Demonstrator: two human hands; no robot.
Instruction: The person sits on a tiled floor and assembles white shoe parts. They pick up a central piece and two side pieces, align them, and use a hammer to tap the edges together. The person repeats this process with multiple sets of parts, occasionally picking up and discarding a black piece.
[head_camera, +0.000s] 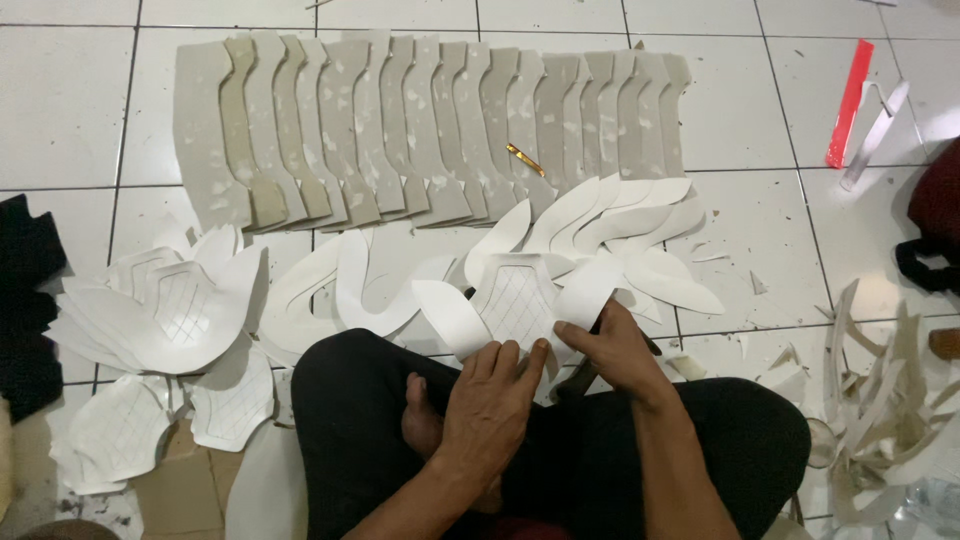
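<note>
I sit cross-legged on a white tiled floor. Both hands hold a white cut-out piece (515, 300) with a faint grid drawn on its middle, above my lap. My left hand (492, 400) grips its lower edge with the fingers on top. My right hand (610, 345) pinches its right flap. Curved white pieces (620, 225) fan out just behind it.
A long row of overlapping grey shaped pieces (420, 130) lies at the back, a small gold clip (524, 159) on it. Stacked white cut-outs (165, 310) sit at left, scrap strips (880, 400) at right, a red ruler (848, 103) and black fabric (25, 300) at the edges.
</note>
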